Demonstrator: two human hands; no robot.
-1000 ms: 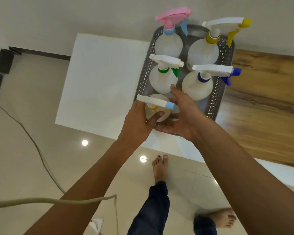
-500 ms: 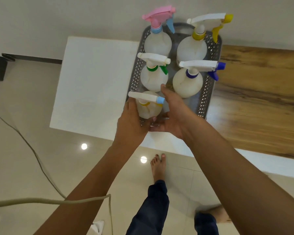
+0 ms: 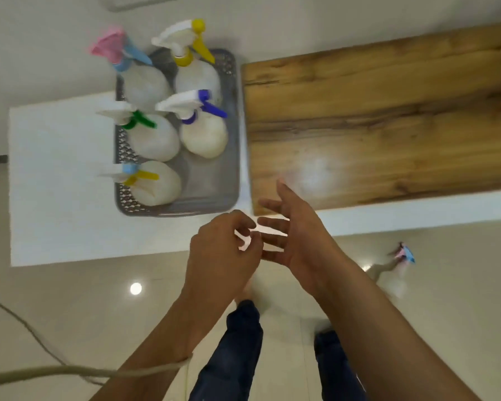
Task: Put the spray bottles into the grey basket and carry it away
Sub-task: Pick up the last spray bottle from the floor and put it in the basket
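Hands off basket, five bottles loaded.
Left hand (image 3: 220,250) fingers loosely curled, right hand (image 3: 289,230) spread, both empty, pulled back from grey basket (image 3: 211,198) on table (image 3: 61,175). One more spray bottle (image 3: 394,264) on floor, likely next pickup.

Left hand (image 3: 220,250) loosely curled, right hand (image 3: 298,235) spread open (fingertips nearly touching).
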